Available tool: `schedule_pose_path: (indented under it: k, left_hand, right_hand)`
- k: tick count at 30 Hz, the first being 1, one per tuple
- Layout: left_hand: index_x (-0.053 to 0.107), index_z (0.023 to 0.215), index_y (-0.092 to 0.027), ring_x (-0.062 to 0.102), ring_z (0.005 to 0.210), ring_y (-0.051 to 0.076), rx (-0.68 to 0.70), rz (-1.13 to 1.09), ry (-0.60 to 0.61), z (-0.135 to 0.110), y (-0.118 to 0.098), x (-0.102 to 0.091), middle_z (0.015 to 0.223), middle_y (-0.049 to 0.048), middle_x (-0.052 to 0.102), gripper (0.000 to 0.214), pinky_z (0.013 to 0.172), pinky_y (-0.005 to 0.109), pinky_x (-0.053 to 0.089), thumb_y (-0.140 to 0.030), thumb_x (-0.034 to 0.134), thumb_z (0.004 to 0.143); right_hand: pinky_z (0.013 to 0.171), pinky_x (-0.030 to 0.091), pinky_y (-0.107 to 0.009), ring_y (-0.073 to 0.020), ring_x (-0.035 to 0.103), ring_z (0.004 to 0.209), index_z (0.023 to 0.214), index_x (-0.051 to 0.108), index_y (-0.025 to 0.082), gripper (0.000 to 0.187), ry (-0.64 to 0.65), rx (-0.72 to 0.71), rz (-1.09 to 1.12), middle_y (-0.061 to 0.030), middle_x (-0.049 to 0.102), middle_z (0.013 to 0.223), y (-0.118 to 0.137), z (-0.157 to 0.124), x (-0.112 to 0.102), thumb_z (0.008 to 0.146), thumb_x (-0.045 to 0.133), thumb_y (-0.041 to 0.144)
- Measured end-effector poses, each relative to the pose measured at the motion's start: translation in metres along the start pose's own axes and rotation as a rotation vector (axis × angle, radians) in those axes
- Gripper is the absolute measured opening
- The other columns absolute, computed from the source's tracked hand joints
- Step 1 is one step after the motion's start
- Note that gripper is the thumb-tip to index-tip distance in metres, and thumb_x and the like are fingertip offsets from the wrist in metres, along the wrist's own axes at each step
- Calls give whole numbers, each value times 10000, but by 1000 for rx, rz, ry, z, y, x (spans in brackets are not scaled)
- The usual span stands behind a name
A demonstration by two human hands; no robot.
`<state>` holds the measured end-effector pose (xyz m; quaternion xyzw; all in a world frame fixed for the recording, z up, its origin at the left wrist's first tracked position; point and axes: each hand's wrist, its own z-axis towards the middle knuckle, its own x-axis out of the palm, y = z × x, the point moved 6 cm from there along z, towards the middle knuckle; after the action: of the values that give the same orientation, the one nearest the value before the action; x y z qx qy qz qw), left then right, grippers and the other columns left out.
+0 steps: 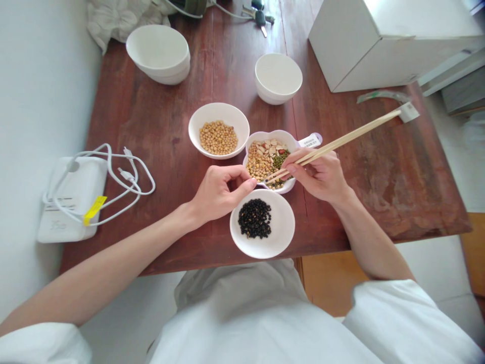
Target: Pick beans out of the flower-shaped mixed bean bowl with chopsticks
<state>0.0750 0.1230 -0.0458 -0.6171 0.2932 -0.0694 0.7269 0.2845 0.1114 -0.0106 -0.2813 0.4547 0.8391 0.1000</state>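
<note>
My right hand (316, 174) grips a pair of wooden chopsticks (333, 146), with their tips resting in a white lobed dish (273, 135) of mixed beans, grains and nut slivers. My left hand (223, 194) is curled closed beside that dish, its fingertips at the rim. Nothing shows between its fingers, though a small item could be hidden there. A white bowl of soybeans (219, 108) stands just beyond my left hand. A white bowl of black beans (282, 227) sits below both hands, near the table's front edge.
Two more white bowls, one stacked (157, 50) and one single (278, 76), stand on the reddish wooden table (151, 126). A white device with tangled cables (71, 202) lies at the left, and a large white box (390, 45) sits at the back right. Keys (259, 17) lie at the far edge.
</note>
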Motion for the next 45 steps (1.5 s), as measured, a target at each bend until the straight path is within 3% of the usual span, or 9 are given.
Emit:
schedule_pose_path:
  k: [11,27,35,45]
  left_hand:
    - [720,769,-112,437,499,44,1,-4,3,0,-1,1,580,-12,602,293,466,171,307,-345,667,939]
    - [719,763,-109,435,510,53,16,25,-7,0,-1,1,590,-2,606,302,466,175,306,-353,670,934]
    - [710,750,-113,437,523,61,9,31,0,1,-1,0,590,-1,596,323,479,180,314,-372,661,936]
    - [723,765,-113,449,520,62,16,43,6,0,0,1,601,-1,613,318,483,190,306,-367,657,944]
  right_hand:
    - [592,569,-134,-87,752,679,948,703,184,55,16,-39,-46,9,774,854,2,1,-2,943,666,144]
    - [572,597,-142,-110,764,674,924,702,163,77,6,47,87,-6,759,858,-5,0,1,966,652,206]
    - [581,581,-175,-113,751,669,906,705,174,125,-25,22,21,-10,763,832,-4,1,0,972,648,263]
    - [572,584,-163,-111,751,666,919,722,156,88,-30,25,86,-15,759,843,-8,0,0,958,668,213]
